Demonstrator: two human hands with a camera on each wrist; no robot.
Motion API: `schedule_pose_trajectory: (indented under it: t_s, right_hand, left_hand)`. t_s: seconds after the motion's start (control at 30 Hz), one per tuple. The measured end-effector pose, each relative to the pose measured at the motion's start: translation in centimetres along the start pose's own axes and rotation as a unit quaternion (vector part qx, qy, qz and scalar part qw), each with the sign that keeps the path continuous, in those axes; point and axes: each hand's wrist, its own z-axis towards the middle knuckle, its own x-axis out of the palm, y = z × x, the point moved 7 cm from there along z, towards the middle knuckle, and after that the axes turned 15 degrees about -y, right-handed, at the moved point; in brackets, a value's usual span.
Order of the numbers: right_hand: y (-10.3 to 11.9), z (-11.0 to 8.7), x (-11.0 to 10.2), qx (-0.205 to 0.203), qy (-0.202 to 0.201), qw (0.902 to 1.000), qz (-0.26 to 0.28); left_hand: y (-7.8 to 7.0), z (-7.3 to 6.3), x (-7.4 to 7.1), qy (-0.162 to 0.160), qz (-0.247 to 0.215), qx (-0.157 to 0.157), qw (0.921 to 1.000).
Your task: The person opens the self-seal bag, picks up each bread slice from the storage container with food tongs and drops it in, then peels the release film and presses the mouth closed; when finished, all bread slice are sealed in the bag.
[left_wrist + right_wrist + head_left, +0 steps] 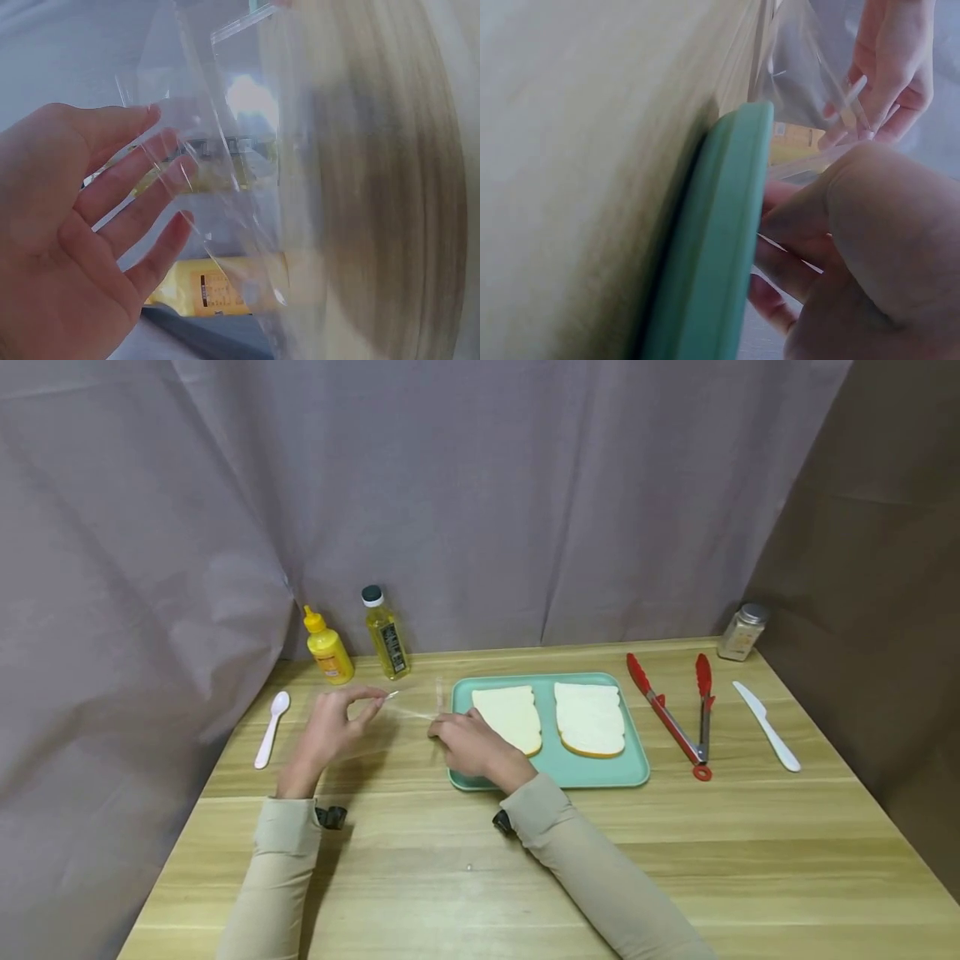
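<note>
A clear plastic bag (225,120) stretches between my two hands, left of the green tray (551,775). My left hand (330,731) pinches one edge of it between thumb and fingertips; in the left wrist view the other fingers (161,247) are spread behind the clear film. At the tray's left end, my right hand (472,743) grips the bag's opposite side, its fingertips partly hidden in the head view. Two slices of bread lie on the tray, the left slice (510,718) close beside my right hand and the right slice (589,720) farther off.
Behind my left hand stand a yellow squeeze bottle (330,653) and an oil bottle (387,639). A white spoon (272,731) lies at the left. Right of the tray are red-handled tongs (675,727), a white knife (767,727) and a seasoning jar (742,633).
</note>
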Motion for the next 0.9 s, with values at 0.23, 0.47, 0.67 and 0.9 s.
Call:
schedule_pose_trajectory:
  t_s: [0.23, 0.47, 0.67, 0.9]
  right_hand:
    - [-0.2, -0.2, -0.9, -0.009, -0.043, 0.9982, 0.040]
    - [-2.2, -2.1, -3.1, -0.014, -0.102, 0.9921, 0.072]
    - [-5.1, -5.3, -5.9, 0.005, -0.158, 0.9830, 0.094]
    - [-9.7, -9.9, -9.5, 0.073, -0.208, 0.9703, 0.099]
  left_hand:
    - [0.3, -0.4, 0.5, 0.006, -0.001, -0.002, 1.0000]
    - [0.3, -0.5, 0.8, 0.008, -0.011, 0.002, 0.9999]
    - [0.2, -0.8, 1.3, 0.024, -0.010, -0.007, 0.9996]
    - [0.3, -1.0, 2.1, 0.038, -0.009, -0.019, 0.9991]
